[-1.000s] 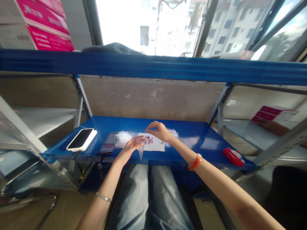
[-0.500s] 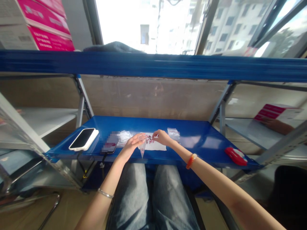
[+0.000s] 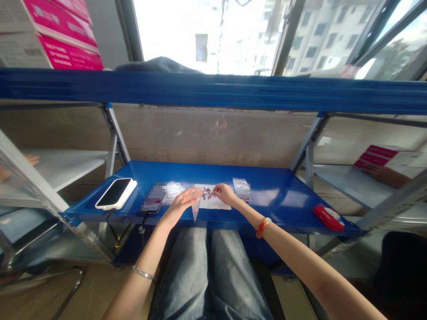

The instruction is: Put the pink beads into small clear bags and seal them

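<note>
While the left hand pinches a clear bag at the shelf's front edge, the right hand (fingertips closed) touches beads just right.

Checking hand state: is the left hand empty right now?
No, the left hand pinches a small clear bag hanging at the shelf edge, beside the white sheet of small dark pieces.

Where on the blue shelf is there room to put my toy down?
Bare blue lies between the packet and the red case, and along the back wall. It is crowded from the phone to the paper, where both hands work.
</note>
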`<move>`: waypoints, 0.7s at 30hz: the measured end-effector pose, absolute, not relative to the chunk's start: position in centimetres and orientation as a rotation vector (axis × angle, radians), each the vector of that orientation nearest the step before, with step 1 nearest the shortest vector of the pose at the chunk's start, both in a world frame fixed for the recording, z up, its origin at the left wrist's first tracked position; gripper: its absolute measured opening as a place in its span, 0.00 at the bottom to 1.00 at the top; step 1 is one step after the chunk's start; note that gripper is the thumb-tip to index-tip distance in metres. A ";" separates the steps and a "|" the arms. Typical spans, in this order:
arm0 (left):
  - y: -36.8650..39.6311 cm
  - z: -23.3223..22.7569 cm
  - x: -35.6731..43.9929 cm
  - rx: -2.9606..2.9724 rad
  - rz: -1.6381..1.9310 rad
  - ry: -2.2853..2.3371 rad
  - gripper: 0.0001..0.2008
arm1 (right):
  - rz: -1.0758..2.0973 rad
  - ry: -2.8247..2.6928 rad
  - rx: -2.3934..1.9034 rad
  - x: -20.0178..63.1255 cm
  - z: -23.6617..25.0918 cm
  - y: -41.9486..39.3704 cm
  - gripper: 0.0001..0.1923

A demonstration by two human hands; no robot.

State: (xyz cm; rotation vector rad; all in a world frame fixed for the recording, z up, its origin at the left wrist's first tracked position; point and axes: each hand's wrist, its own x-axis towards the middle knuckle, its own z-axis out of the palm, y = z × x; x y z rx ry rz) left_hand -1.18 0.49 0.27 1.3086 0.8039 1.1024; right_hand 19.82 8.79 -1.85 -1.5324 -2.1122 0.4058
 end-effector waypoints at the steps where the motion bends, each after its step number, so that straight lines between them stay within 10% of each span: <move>1: 0.5 0.3 -1.2 1.301 1.103 0.804 0.23 | 0.402 -2.098 -1.517 19.8 -0.9 8.7 0.07; 9: 0.4 0.5 -0.8 1.255 1.167 0.758 0.24 | 0.394 -2.045 -1.015 18.3 6.7 5.7 0.07; 21: 0.5 0.1 -0.7 1.286 1.141 0.810 0.23 | 0.344 -2.151 -1.092 18.3 5.0 5.5 0.06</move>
